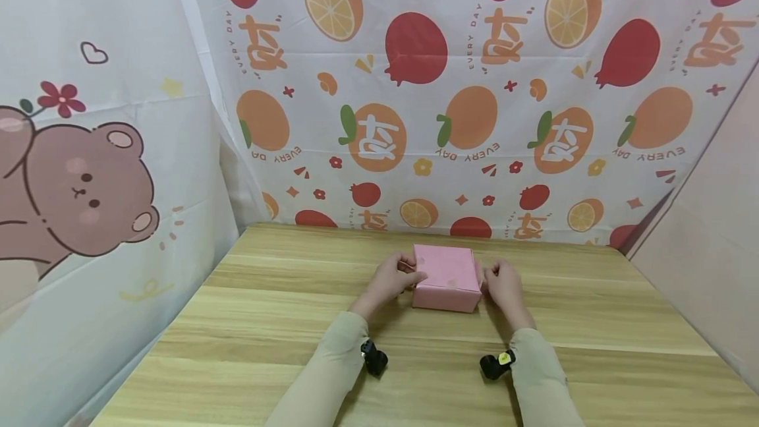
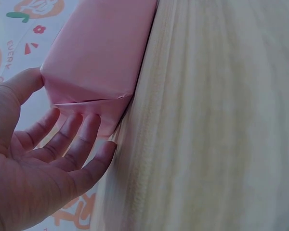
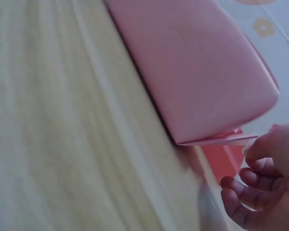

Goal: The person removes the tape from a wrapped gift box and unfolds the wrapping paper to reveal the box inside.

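Observation:
A low box wrapped in pink paper [image 1: 447, 267] sits on the wooden table [image 1: 284, 321]. At its left end my left hand [image 1: 390, 277] holds it, the thumb on the upper edge. The other fingertips of that hand touch the folded paper end [image 2: 82, 103] in the left wrist view. My right hand [image 1: 504, 287] is at the opposite end, where it pinches a loose paper flap [image 3: 231, 139] between thumb and finger. Something small and whitish shows at the pinch. The remaining fingers of the right hand curl loosely below.
Behind the table hangs a white cloth with printed fruit [image 1: 415, 117]. Another cloth, with a bear print [image 1: 89, 190], hangs along the left side. A pale wall [image 1: 705, 216] stands at the right. Small black cameras [image 1: 375, 358] are strapped to both wrists.

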The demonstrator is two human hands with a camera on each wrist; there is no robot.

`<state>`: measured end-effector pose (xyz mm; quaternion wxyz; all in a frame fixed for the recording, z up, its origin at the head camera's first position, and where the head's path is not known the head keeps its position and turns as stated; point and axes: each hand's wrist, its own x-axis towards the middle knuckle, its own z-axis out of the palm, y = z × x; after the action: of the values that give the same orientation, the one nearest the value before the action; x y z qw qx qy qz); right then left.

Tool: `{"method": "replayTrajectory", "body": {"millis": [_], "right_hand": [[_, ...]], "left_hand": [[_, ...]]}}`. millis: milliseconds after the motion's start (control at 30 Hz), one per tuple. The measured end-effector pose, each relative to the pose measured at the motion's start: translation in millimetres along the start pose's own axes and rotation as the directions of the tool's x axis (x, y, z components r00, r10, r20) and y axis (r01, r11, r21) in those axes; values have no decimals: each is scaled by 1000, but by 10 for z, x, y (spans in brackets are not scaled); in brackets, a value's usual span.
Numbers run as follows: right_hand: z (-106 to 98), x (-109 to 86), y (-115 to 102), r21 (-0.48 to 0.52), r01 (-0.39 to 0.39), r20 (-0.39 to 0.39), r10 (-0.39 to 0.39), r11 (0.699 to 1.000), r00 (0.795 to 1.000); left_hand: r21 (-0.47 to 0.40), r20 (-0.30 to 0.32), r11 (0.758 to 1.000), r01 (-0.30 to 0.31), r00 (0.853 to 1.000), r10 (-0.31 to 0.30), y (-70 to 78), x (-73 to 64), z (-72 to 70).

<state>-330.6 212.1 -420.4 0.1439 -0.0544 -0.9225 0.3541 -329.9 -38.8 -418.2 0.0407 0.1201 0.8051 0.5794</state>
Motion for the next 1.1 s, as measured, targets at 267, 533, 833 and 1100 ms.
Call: {"method": "replayTrajectory", "body": {"millis": [267,533,833,1100], "right_hand": [[-136,39,201,136,-121,88,110,983,990],[-228,42,371,127,-175,129,159,976,979],[-262,43,446,82,-171,112,162,982,980],[-303,41,359,44,-151,91,146,988,985]], "left_hand": [[0,-1,1000,-2,1000,2,7,1,3],[-6,2,1000,3,1000,-3,15,-2,8],[-9,8,1000,5,1000,-4,-1,12,6],[-9,9,1000,-2,1000,2,7,10,6]]}}
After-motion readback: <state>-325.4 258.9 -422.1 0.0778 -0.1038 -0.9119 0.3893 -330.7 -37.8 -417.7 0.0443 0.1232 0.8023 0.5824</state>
